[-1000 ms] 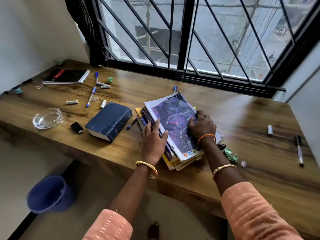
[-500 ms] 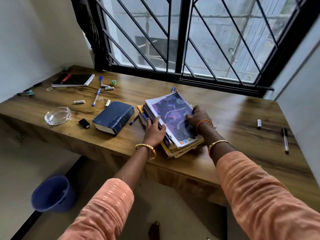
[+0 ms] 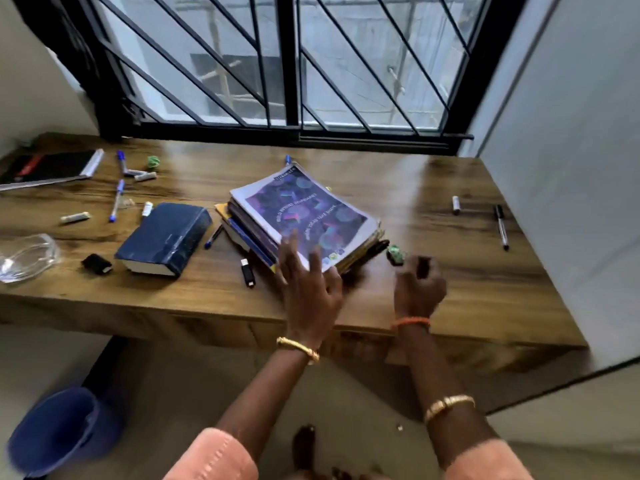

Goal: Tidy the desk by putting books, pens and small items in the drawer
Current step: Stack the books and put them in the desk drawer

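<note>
Books (image 3: 304, 216) lie in one squared stack just beyond both hands, magazine on top, likely gathered so they can go into the drawer together. Left hand (image 3: 310, 285) hangs over the stack's near corner with fingers spread and straight, gripping nothing; whether the fingertips touch the cover is hard to tell through the blur. Right hand (image 3: 419, 285) sits to the right of the stack, above the desk (image 3: 467, 289), fingers loosely curled; I cannot tell if it holds anything. A small green item (image 3: 395, 254) lies just past that hand, beside the stack's near right corner.

Left of the left hand are a USB stick (image 3: 248, 271), a thick blue book (image 3: 165, 237), a small black item (image 3: 97, 264), a glass ashtray (image 3: 26, 256) and scattered pens (image 3: 117, 200). Far left is a black notebook (image 3: 52, 168). Well to the right of the right hand lie a black marker (image 3: 501, 226) and a cap (image 3: 456, 205).

No drawer shows open; it probably sits under the desk's front edge, below the hands. Judging by this, nearly all the tidying remains.
</note>
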